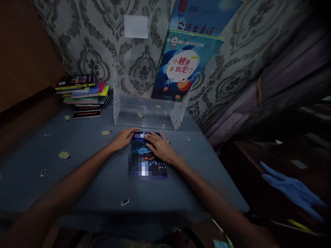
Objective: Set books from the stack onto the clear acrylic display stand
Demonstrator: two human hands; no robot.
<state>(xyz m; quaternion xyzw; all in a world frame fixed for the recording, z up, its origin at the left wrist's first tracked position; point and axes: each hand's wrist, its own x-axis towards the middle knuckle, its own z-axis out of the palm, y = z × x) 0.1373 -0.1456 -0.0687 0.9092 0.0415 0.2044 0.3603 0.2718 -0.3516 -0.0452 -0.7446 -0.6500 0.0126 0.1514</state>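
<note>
A dark blue magazine (141, 150) with Chinese lettering lies flat on the blue tablecloth in front of me. My right hand (160, 147) rests on its upper right part, palm down with the fingers stretched over the cover. At the magazine's top left corner is my left hand (126, 138), its fingers extended along the edge and the fingertips touching the corner. Just behind both hands stands a clear acrylic book rack (144, 120). On the rack's right side leans a blue picture book (165, 84) with a red fish, and above it is another blue book (196, 15).
A pile of books (82, 90) sits at the back left of the table (90, 186). Patterned wallpaper with a white switch plate (136, 27) rises behind. To the right are a purple curtain (240, 93) and a blue glove (289, 187) on a dark surface.
</note>
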